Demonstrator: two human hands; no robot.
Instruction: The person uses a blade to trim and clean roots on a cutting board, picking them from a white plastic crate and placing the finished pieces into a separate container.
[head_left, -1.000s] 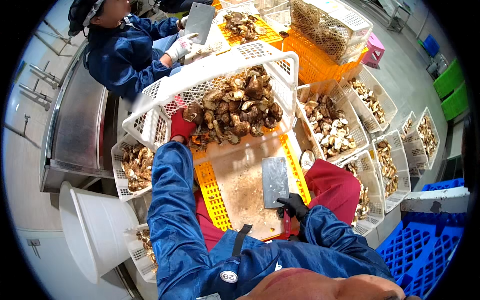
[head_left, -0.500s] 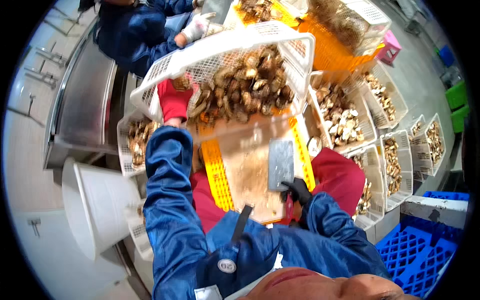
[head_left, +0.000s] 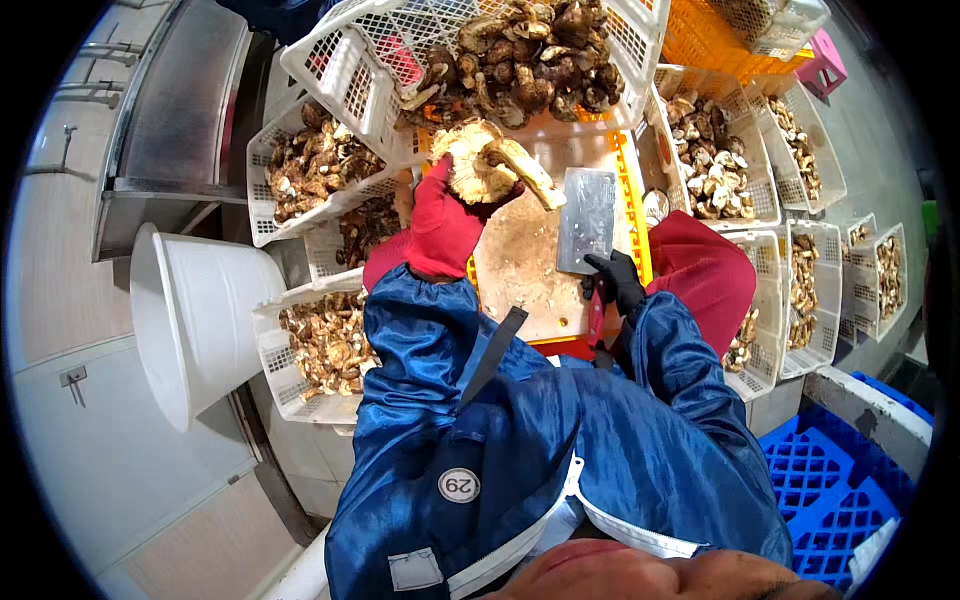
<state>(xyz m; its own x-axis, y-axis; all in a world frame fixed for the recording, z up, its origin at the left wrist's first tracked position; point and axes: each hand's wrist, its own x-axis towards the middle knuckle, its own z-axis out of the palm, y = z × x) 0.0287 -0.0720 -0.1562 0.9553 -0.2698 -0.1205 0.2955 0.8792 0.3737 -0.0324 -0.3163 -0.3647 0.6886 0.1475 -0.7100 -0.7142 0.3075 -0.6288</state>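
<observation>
A large pale mushroom with a thick stem is held in my left hand, which wears a red glove. Its stem points right, toward the blade of a cleaver. My right hand, in a black glove, is closed at the cleaver's handle end, beside a red part. Under both lies a worn, pale cutting board sprinkled with crumbs, set on a yellow crate. Just beyond the board, a white basket holds a heap of whole brown mushrooms.
White baskets of mushrooms stand left and right. A big white tub and a steel table are on the left. An orange crate is at the far right, blue plastic pallets near right.
My left arm has drawn back from the white basket, and a mushroom is now in that hand above the board. The cleaver stays in my right hand. The whole view has shifted.
</observation>
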